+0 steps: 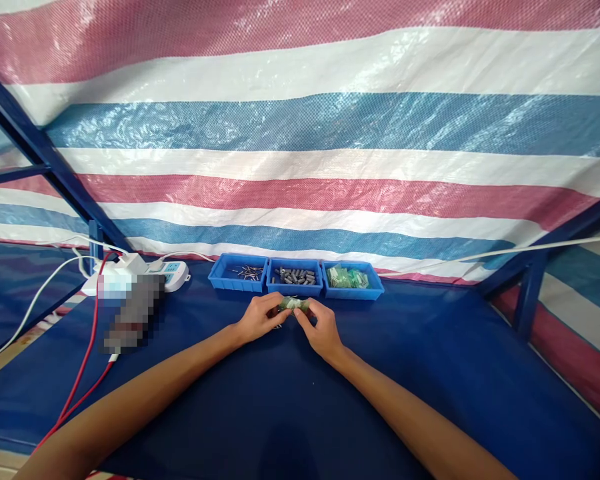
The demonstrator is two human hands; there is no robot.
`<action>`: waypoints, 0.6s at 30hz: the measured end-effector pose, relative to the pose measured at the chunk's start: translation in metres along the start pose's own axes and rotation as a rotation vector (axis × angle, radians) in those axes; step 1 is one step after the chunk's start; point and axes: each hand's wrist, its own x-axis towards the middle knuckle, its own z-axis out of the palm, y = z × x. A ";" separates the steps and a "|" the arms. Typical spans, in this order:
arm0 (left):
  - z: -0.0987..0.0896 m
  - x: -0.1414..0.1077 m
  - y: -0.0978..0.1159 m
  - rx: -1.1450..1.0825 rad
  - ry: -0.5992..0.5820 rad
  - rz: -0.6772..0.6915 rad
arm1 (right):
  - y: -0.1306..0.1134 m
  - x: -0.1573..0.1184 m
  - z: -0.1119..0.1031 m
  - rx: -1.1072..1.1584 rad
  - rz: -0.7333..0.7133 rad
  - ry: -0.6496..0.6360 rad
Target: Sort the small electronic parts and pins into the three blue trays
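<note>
Both my hands meet near the middle of the blue table, just in front of three blue bins. Between them is a small green-and-white plastic packet (pixel 294 303). My left hand (pixel 260 316) pinches its left end, and my right hand (pixel 320 327) pinches its right end with thumb and fingers. Small metal bits (pixel 278 326) show beneath my left fingertips; what they are exactly is too small to tell. The right bin (pixel 365 294) holds similar green packets (pixel 347 277). Short grey metal cylinders (pixel 295 276) fill the middle bin, and thin metal pins (pixel 249 272) lie in the left bin (pixel 225 280).
At the left stand a white power strip (pixel 176 275) with plugs and a blurred dark object (pixel 135 313) on a red cable (pixel 93 327). Behind the bins hangs a striped tarp (pixel 300 163). Blue frame posts (pixel 529 293) flank the table (pixel 430 360).
</note>
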 end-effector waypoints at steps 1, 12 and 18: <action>0.000 0.000 0.000 -0.005 -0.002 -0.004 | 0.000 0.000 0.000 0.000 -0.004 0.000; -0.002 0.000 0.002 -0.003 -0.010 -0.016 | -0.001 0.000 0.000 0.004 -0.013 -0.019; -0.003 0.001 0.004 0.008 -0.001 0.001 | -0.001 0.000 0.000 -0.048 -0.012 -0.002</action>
